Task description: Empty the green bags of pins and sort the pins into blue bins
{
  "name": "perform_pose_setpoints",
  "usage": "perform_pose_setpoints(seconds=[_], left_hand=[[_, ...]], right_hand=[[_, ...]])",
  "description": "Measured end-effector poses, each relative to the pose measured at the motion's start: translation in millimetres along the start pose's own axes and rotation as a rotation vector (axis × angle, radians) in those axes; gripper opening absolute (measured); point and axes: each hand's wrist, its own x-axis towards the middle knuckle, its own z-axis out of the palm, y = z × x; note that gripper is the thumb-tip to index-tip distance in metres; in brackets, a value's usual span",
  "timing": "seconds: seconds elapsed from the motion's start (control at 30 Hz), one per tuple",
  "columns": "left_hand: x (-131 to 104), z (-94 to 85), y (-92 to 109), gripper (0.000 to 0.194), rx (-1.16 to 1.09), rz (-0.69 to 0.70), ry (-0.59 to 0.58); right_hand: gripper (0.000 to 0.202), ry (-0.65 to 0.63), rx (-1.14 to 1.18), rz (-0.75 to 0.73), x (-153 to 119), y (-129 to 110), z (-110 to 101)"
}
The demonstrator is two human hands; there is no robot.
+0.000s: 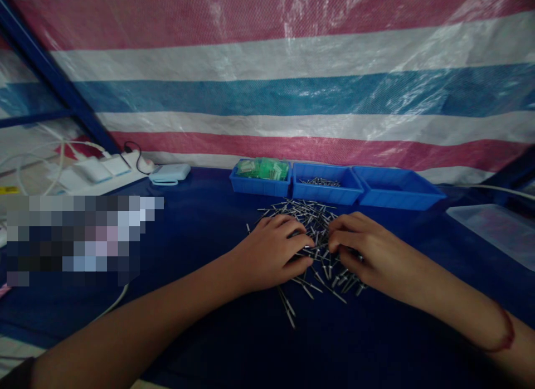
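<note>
A loose pile of thin silver blind rivets lies on the dark blue table, several of them strewn at its near edge. My left hand rests over the left side of the pile, palm down, its bent fingers apart and touching the rivets. From the right, my right hand reaches into the pile with its fingers curled in and the fingertips close together. Whatever lies between those tips is hidden. Behind the pile, a blue bin contains more rivets.
Left of that bin, another blue bin holds green-and-clear packets; a third bin stands right. A clear plastic lid or tray lies far right. A power strip with cables and a light blue device are at left. Striped sheeting hangs behind.
</note>
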Motion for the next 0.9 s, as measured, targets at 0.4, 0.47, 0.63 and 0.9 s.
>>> perform_pose_setpoints(seconds=[0.4,0.47,0.63,0.9], left_hand=[[0,-1.3,0,0.026,0.002,-0.011,-0.008],[0,-1.1,-1,0.025,0.002,-0.010,-0.009],[0,-1.2,-1,0.023,-0.002,-0.005,-0.009],[4,-2.8,0,0.033,-0.017,-0.080,0.118]], right_hand=[[0.019,-0.005,-0.084,0.044,3,0,-3],[0.016,0.028,-0.071,0.051,3,1,-2],[0.022,0.071,-0.082,0.018,4,5,7],[0.013,0.129,-0.009,0.099,8,7,19]])
